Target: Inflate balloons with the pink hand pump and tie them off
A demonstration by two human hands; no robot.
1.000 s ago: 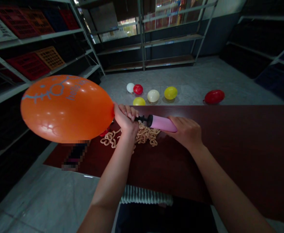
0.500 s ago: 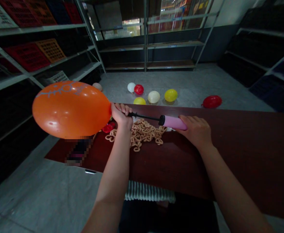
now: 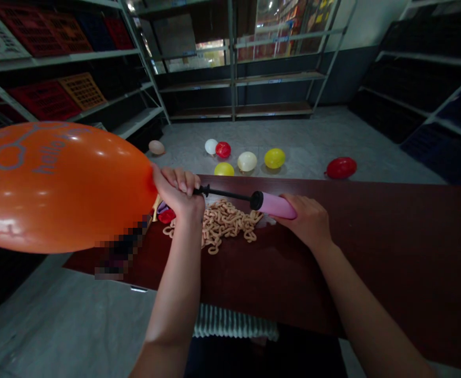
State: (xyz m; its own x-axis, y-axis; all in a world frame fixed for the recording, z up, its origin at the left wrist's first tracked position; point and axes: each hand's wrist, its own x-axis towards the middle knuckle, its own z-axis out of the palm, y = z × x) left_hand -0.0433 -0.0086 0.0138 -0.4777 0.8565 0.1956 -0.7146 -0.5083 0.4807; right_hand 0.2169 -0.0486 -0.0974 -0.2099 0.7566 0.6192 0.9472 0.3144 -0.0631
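Observation:
A large orange balloon (image 3: 61,184) with printed lettering spreads out at the left, its neck inside my left hand (image 3: 179,191). The fingers of that hand also wrap round the black handle end of a pink pump (image 3: 275,205). My right hand (image 3: 309,218) grips the pump's pink barrel, with the black rod showing between the two hands. Beneath the rod, a pile of tan, looped, ring-like pieces (image 3: 226,220) lies on the dark red table (image 3: 391,252). Small red, purple and tan uninflated balloons (image 3: 166,215) are beside the pile, partly hidden by my left hand.
Past the table, several balloons lie on the floor, among them a yellow one (image 3: 274,158) and a red one (image 3: 341,168). Metal shelves (image 3: 232,84) stand behind and on both sides, with crates (image 3: 83,90) at the left. A blurred-out dark object (image 3: 124,249) rests at the table's left.
The orange balloon looks larger and reaches the left image edge. Both hands and the pump appear a little further left and lower, and the whole view has shifted slightly.

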